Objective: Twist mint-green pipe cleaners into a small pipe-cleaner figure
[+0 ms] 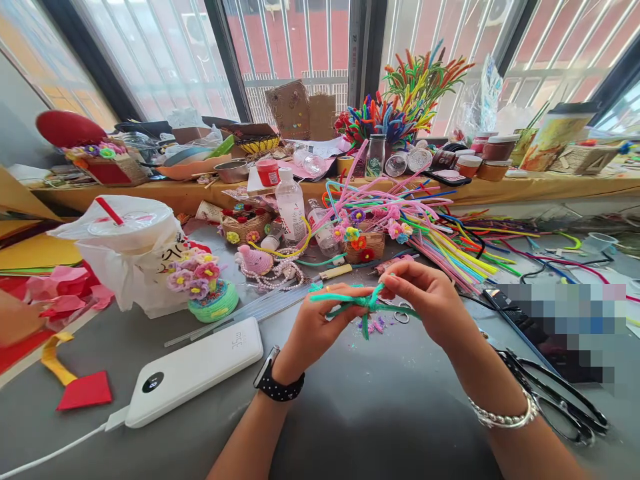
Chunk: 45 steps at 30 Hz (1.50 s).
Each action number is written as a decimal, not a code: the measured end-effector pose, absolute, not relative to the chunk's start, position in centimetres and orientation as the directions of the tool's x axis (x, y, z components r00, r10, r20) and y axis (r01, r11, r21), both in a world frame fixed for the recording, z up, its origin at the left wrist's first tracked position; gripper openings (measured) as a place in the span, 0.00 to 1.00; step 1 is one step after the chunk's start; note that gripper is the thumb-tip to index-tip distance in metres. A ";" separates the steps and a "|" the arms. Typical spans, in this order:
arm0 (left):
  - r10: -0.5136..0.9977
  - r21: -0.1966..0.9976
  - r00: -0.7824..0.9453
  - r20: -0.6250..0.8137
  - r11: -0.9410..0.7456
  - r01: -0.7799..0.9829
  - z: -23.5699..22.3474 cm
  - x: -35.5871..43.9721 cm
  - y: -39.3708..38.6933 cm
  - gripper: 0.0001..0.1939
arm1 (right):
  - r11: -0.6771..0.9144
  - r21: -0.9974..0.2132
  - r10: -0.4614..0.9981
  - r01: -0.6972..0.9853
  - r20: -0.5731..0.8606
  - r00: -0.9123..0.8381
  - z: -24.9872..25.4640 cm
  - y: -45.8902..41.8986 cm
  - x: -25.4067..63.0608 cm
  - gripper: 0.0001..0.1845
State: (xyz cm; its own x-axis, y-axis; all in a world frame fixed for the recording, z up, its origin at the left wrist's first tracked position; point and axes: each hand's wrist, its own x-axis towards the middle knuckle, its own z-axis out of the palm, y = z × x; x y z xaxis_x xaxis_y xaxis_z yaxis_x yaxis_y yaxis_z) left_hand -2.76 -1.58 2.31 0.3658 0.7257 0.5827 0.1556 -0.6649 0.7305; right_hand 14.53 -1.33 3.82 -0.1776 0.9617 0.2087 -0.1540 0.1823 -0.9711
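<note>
Both of my hands meet over the grey table, pinching a bundle of green and teal pipe cleaners (367, 303). My left hand (320, 323), with a black watch on its wrist, grips the bundle from below and left. My right hand (430, 300), with a silver bracelet, pinches the twisted middle from the right. Teal ends stick out to the left and a green end hangs down. Small purple and pink scraps (375, 325) lie on the table just under the bundle.
A white power bank (195, 370) lies to the left, black scissors (555, 393) to the right. A heap of coloured pipe cleaners (440, 233), small flower baskets (363, 243), a bottle (291, 205) and a bagged drink cup (133, 250) crowd the table behind. Red paper pieces (85, 392) lie at the near left.
</note>
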 end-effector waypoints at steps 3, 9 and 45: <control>0.728 0.739 0.319 0.607 -0.665 0.110 2.3 -2.6 -1.9 0.12 | 0.126 -0.967 0.967 -0.222 0.170 -0.190 3.6 -1.0 14.5 0.06; 0.714 0.753 0.324 0.621 -0.658 0.006 2.2 -2.5 -2.0 0.09 | 0.071 -0.960 0.969 -0.270 0.131 -0.210 3.5 -1.0 14.3 0.07; 0.893 0.893 0.071 0.445 -0.448 0.035 1.8 -2.1 -1.5 0.06 | 0.262 -0.961 0.965 0.087 0.261 -0.016 3.0 -0.2 14.9 0.17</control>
